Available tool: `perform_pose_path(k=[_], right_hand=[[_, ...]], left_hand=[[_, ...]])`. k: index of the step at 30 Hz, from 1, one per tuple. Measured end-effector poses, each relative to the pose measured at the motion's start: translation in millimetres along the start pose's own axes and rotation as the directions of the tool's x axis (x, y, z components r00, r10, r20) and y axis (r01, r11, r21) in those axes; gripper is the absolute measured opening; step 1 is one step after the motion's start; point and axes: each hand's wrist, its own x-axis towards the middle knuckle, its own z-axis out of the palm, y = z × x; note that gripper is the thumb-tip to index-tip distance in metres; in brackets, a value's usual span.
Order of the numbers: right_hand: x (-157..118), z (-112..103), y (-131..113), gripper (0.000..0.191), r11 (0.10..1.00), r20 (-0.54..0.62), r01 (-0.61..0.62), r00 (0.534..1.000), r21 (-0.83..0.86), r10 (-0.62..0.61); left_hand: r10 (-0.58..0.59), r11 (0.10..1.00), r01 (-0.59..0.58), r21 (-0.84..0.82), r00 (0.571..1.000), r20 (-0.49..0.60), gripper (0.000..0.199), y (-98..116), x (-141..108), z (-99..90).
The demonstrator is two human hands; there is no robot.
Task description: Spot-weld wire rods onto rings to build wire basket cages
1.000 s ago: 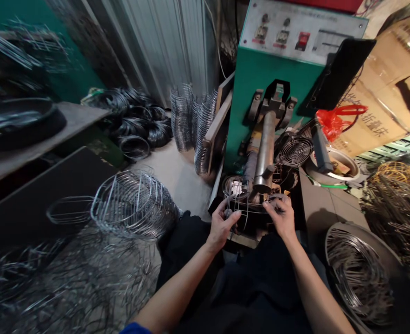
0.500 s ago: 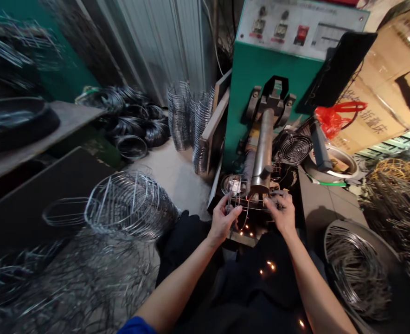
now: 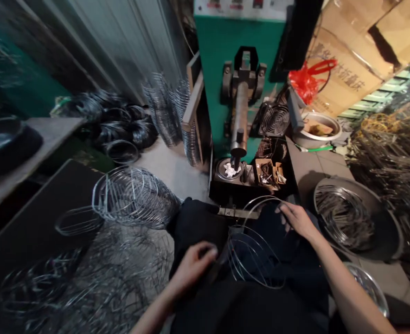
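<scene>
My right hand point(image 3: 297, 220) grips one edge of a thin wire frame point(image 3: 240, 262), made of several bent hoops, which hangs over my lap. My left hand point(image 3: 194, 264) is over my left thigh, to the left of the frame and apart from it. Its fingers curve loosely, with a gap between thumb and forefinger, and nothing shows in them. In front of my knees stands a green machine point(image 3: 212, 65) with a thick metal cylinder arm point(image 3: 240, 116) pointing toward me; both hands are away from it.
Nested wire frames point(image 3: 135, 195) lie in a stack at my left, above loose wire pieces point(image 3: 118, 273). On the right sits a round pan of wire rings point(image 3: 393, 232). Small cardboard boxes point(image 3: 264, 171) are under the machine arm. A white basin point(image 3: 335, 132) stands farther back.
Both hands have come back from the machine toward my lap. The left hand has let go of the wire frame; the right still holds it. The falling sparks have almost gone.
</scene>
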Motion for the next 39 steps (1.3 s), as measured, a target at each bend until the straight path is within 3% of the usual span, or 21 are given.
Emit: perform_pose_path(k=[1,2,3,4,6,10,13,18,20,22,23,25,29,31,35,39], right_hand=[[4.6,3.6,-7.6,0.057,0.999,0.093,0.015,0.996,-0.029,-0.012],[11.2,8.5,-14.3,0.057,0.997,0.161,0.039,0.987,-0.06,-0.029],[18.4,14.5,-19.6,0.055,0.993,0.19,0.067,0.981,-0.099,-0.048],[24.6,21.0,-23.0,0.052,0.984,0.175,0.097,0.982,-0.15,-0.07],[30.3,33.0,-23.2,0.044,0.953,0.071,0.156,0.987,-0.261,-0.142],[17.4,45.3,-7.3,0.04,0.927,-0.062,0.266,0.955,-0.266,-0.292],[12.3,50.3,-2.3,0.048,0.959,-0.108,0.26,0.956,-0.113,-0.272],[33.2,50.5,-18.6,0.057,0.943,-0.133,0.173,0.981,0.283,-0.14],[36.5,41.8,-24.6,0.055,0.88,0.033,0.07,0.995,0.47,-0.097],[32.9,30.8,-25.9,0.052,0.826,0.269,-0.074,0.958,0.559,-0.096],[29.7,26.2,-24.6,0.052,0.816,0.358,-0.13,0.928,0.564,-0.1],[23.3,21.9,-19.1,0.054,0.815,0.415,-0.171,0.905,0.554,-0.092],[19.4,30.1,-4.1,0.046,0.852,0.256,-0.084,0.965,0.516,-0.06],[20.0,34.1,0.0,0.048,0.874,0.203,-0.05,0.978,0.484,-0.056],[18.3,31.4,-3.6,0.047,0.905,0.195,-0.044,0.98,0.424,-0.044],[16.0,31.6,-13.5,0.052,0.972,0.119,0.152,0.977,0.179,-0.175]], left_hand=[[0.108,0.99,-0.097,0.099,0.988,-0.109,0.03,7.3,10.8,-9.8],[0.215,0.969,-0.193,0.151,0.966,-0.146,0.034,16.2,25.7,-14.2],[0.292,0.944,-0.268,0.194,0.951,-0.106,0.044,24.9,42.4,-13.0],[0.356,0.912,-0.331,0.242,0.932,-0.067,0.049,31.9,58.7,-7.2],[0.483,0.807,-0.448,0.384,0.876,0.007,0.037,37.1,84.7,11.4],[0.638,0.637,-0.504,0.582,0.769,-0.032,0.037,21.3,103.6,38.3],[0.651,0.592,-0.511,0.623,0.759,0.004,0.038,16.7,109.4,36.0],[0.662,0.572,-0.539,0.618,0.749,0.041,0.036,38.3,126.0,18.5],[0.664,0.576,-0.545,0.609,0.746,0.039,0.035,44.3,125.9,12.7],[0.665,0.588,-0.552,0.592,0.746,0.035,0.034,44.5,121.0,8.8],[0.664,0.594,-0.555,0.582,0.747,0.035,0.033,42.4,117.9,7.9],[0.649,0.617,-0.553,0.56,0.76,0.034,0.031,35.2,112.5,8.0],[0.57,0.723,-0.5,0.477,0.822,-0.003,0.026,15.3,109.8,13.6],[0.558,0.738,-0.491,0.464,0.83,-0.011,0.027,6.6,111.3,16.1],[0.624,0.649,-0.518,0.558,0.781,-0.001,0.029,-2.6,115.0,17.2],[0.693,0.477,-0.529,0.702,0.718,0.07,0.035,-2.1,117.1,19.2]])
